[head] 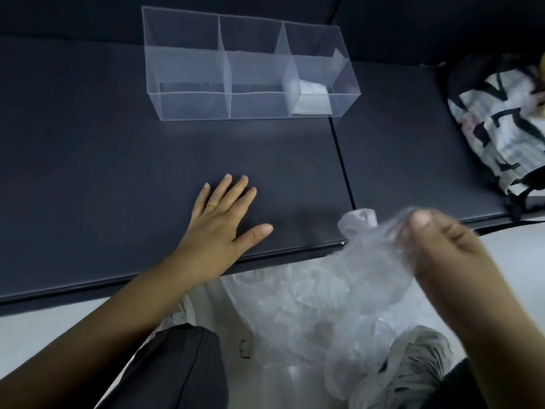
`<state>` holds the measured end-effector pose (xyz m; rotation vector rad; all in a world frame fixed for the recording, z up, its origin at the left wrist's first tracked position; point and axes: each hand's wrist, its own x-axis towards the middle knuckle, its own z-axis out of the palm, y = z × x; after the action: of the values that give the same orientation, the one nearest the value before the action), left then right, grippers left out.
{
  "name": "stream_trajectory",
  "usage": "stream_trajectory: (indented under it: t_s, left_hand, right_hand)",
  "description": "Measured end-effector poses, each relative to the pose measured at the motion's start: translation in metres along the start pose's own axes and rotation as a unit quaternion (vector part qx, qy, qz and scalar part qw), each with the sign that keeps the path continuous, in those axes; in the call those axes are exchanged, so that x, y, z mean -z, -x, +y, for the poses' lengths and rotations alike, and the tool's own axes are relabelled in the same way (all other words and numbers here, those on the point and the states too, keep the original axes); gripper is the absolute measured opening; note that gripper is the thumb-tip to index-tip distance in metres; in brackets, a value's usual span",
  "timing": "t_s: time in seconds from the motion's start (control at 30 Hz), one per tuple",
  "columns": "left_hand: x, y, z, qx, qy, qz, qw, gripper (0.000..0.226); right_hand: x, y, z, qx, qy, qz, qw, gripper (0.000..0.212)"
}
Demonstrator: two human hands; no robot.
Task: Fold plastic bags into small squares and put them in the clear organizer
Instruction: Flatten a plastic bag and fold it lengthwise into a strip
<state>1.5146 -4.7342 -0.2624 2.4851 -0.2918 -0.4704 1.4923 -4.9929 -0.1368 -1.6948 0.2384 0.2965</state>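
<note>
The clear organizer [188, 84] with three compartments stands at the back of a dark cushioned surface [118, 178]. A folded white bag [313, 95] lies in its right compartment; the other two hold nothing. My left hand [224, 222] rests flat on the dark surface, fingers straight, a ring on one finger. My right hand [442, 246], blurred, grips a crumpled clear plastic bag [374, 246] and holds it up above the front edge. Below it sits a heap of more clear bags [309, 305].
A black-and-white patterned bag [495, 122] lies at the right on the neighbouring cushion. A seam [342, 160] separates the two cushions. Dark fabric [177, 367] and striped cloth [418, 358] lie at the bottom beside the heap.
</note>
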Motion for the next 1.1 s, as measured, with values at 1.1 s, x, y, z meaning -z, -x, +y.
stream_trajectory:
  t_s: [1.1]
  left_hand:
    - [0.057,0.002,0.027,0.078,0.541,0.199,0.814,0.039]
  right_hand:
    - [-0.106,-0.051,-0.003,0.1,0.237,0.023,0.966,0.012]
